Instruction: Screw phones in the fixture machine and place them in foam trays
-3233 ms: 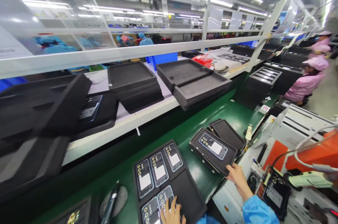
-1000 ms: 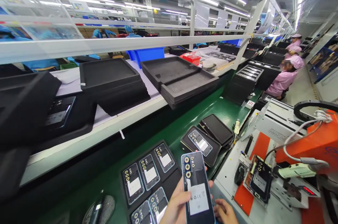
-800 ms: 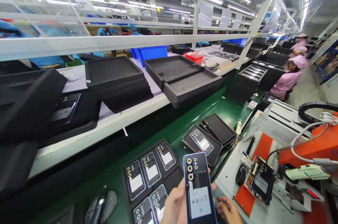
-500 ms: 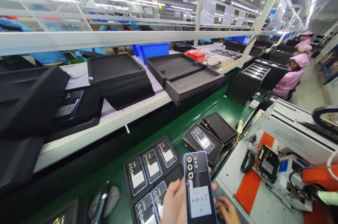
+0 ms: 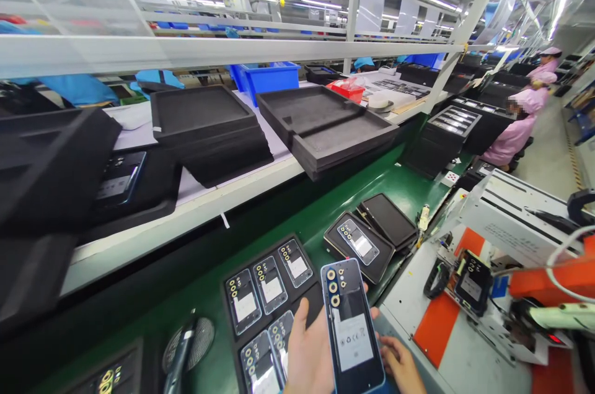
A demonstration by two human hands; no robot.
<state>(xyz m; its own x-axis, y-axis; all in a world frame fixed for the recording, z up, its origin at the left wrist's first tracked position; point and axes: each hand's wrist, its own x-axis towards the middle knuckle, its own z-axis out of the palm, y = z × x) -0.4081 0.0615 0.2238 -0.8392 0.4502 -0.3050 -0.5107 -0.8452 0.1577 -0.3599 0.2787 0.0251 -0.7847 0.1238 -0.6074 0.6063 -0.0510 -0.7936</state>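
Note:
A phone [image 5: 352, 319], its back toward me with gold-coloured camera rings and a white label, stands tilted up in my left hand [image 5: 307, 344]. The left thumb points up on the near side, and fingertips show past the phone's far edge. Close by the phone's lower right edge is my right hand [image 5: 400, 364], fingers loosely bent and somewhat apart. Whether they touch the phone is unclear. Left of my hands, a black foam tray [image 5: 304, 302] holds several similar phone backs [image 5: 244, 301]. Another phone back [image 5: 357, 242] lies on a dark tray beyond.
At right stands a white and orange machine [image 5: 493, 220] with a phone in its fixture [image 5: 471, 282]. A pen-like tool [image 5: 181, 350] lies over a round mesh disc [image 5: 204, 338]. Black foam trays [image 5: 325, 121] and a blue bin [image 5: 272, 79] occupy the shelf. People in pink [image 5: 515, 134] sit farther along.
The view has shifted slightly. The phone in my left hand has come a little nearer and tilted slightly; the left thumb now stands away from its edge. My right hand stays beside it.

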